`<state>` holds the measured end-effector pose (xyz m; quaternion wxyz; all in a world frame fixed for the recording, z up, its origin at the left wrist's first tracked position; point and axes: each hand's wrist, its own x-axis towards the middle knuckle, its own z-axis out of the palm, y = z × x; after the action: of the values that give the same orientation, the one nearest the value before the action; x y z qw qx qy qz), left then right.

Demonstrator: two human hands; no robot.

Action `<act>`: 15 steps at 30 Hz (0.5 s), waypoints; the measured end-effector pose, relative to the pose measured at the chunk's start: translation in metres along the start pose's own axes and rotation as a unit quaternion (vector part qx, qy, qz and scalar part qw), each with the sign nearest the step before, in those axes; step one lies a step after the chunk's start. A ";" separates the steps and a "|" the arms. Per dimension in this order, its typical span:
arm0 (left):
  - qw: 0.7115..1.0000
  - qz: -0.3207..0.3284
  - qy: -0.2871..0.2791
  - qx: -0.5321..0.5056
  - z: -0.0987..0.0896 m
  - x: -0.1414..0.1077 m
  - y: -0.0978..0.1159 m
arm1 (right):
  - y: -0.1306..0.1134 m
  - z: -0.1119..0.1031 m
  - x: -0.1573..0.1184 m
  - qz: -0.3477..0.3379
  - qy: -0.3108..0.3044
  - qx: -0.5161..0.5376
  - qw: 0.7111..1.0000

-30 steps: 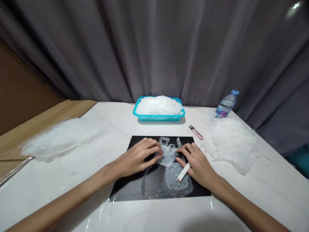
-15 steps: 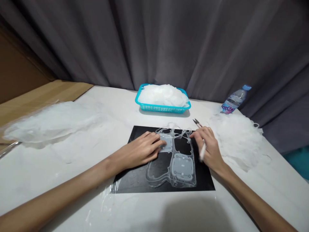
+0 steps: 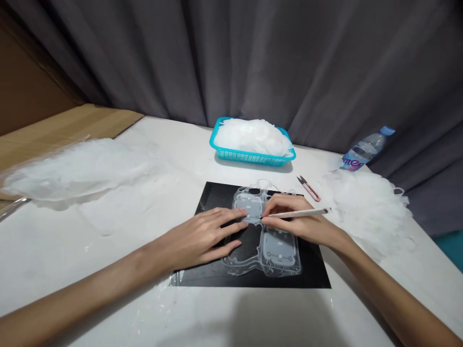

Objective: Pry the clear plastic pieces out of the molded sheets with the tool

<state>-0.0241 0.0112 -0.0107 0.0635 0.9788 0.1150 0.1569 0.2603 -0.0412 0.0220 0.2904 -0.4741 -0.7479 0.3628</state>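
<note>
My left hand (image 3: 206, 238) lies flat with its fingers spread, the fingertips on the upper grey panel (image 3: 249, 202) of a clear moulded plastic sheet (image 3: 235, 262). A second grey panel (image 3: 278, 250) is at the sheet's lower right, and cut-out openings show black between the strips. Under it all is a black mat (image 3: 191, 265). My right hand (image 3: 294, 219) pinches a slim white pen-shaped tool (image 3: 300, 213). The tool's tip meets the upper panel's lower right corner, close to my left fingertips. Its exact tip is too small to make out.
Pink-handled thread snips (image 3: 308, 188) lie just beyond the mat. A turquoise basket (image 3: 253, 156) full of thin white pieces stands at the back. On the right are a white pile (image 3: 369, 207) and a water bottle (image 3: 365, 149). A filmy plastic bag (image 3: 79, 168) and cardboard (image 3: 68, 127) occupy the left.
My right hand has swung left from the mat's right edge onto the upper panel, bringing the tool's tip down there. My left fingers have straightened out. The view has shifted slightly.
</note>
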 end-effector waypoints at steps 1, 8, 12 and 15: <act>1.000 -0.004 0.004 -0.003 0.000 -0.002 0.000 | 0.001 0.003 0.001 -0.007 -0.003 0.002 1.000; 1.000 -0.012 0.011 -0.019 -0.001 -0.003 0.002 | 0.010 0.022 0.004 -0.075 0.024 -0.027 0.997; 0.999 -0.020 0.008 -0.037 -0.001 -0.001 0.003 | 0.018 0.025 0.003 -0.095 0.018 -0.015 0.995; 0.997 -0.025 0.022 -0.063 0.001 -0.001 0.002 | 0.021 0.025 0.001 -0.109 0.011 -0.020 0.994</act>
<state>-0.0246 0.0088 -0.0112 0.1260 0.9661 0.1303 0.1836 0.2506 -0.0407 -0.0089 0.3269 -0.3992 -0.7991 0.3087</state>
